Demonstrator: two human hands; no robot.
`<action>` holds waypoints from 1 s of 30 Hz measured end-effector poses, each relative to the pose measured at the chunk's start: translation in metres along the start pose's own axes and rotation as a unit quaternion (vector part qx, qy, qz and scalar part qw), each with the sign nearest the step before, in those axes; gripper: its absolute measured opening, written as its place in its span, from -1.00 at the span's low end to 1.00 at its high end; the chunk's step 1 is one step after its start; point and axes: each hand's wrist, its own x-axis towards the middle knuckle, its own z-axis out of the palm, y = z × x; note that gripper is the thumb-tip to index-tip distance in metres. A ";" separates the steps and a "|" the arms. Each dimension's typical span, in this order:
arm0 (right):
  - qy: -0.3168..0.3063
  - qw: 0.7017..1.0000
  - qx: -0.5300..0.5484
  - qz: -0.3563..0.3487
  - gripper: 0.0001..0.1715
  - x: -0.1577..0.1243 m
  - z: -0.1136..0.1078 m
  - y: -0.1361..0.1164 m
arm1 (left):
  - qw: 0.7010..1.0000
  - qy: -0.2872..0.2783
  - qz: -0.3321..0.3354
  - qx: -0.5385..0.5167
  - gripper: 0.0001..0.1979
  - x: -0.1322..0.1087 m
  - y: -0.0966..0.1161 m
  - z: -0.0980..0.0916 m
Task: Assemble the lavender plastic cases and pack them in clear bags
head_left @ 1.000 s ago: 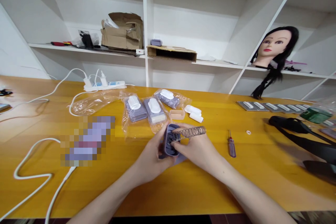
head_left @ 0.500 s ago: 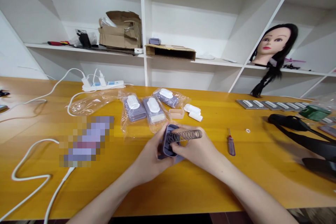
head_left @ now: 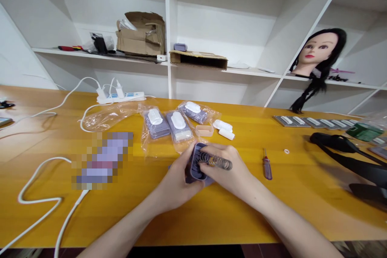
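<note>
1. Grey-purple, smooth-looking and hollow, the case [head_left: 192, 172] sits in the left hand [head_left: 177, 183], just above the table [head_left: 242, 225]. Its opening is a long oval with rounded ends and a thin pale rim, tipped toward the right hand; the inside is dark and partly hidden by fingers.

2. The left hand is clamped around the case, thumb on the near side, fingers behind it.

3. The right hand [head_left: 232, 178] has its thumb and forefinger at the opening, one on each side of a spring. Their tips go into shadow, so I cannot tell whether they press on it.

4. Dark thin wire, wound in loose round coils, makes up the spring [head_left: 216, 161]. One end is at the opening; the other lies across the back of the right hand.

5. Just beyond the hands is a small peach tray [head_left: 204, 131], beside a white ridged piece [head_left: 222, 125] and a white roller [head_left: 226, 134].

6. Further back, three bagged boxes [head_left: 157, 129], grey-purple with white tops, lie in clear plastic.

7. Right of the hands are a screwdriver [head_left: 267, 169] with a see-through purplish handle and a small white ring [head_left: 286, 151].
</note>
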 end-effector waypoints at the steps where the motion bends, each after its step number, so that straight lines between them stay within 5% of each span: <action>1: -0.002 1.000 0.005 -0.003 -0.78 0.000 0.000 0.000 | 1.000 -0.002 -0.002 0.000 -0.18 0.000 -0.002 0.000; 8: -0.050 0.999 0.001 -0.007 -0.82 0.004 -0.004 0.005 | 0.998 -0.005 -0.031 -0.048 -0.18 0.002 -0.006 -0.001; 18: -0.031 0.999 0.016 0.031 -0.91 0.001 -0.007 0.005 | 0.985 -0.014 -0.040 -0.166 -0.20 0.006 0.000 -0.001; 27: -0.061 0.993 0.095 0.026 -0.68 -0.001 -0.023 0.006 | 0.976 -0.002 -0.076 -0.203 -0.28 0.008 0.011 -0.001; 30: 0.001 0.986 0.152 0.065 -0.67 0.002 -0.029 0.013 | 0.976 0.016 -0.086 -0.199 -0.22 0.007 0.012 -0.002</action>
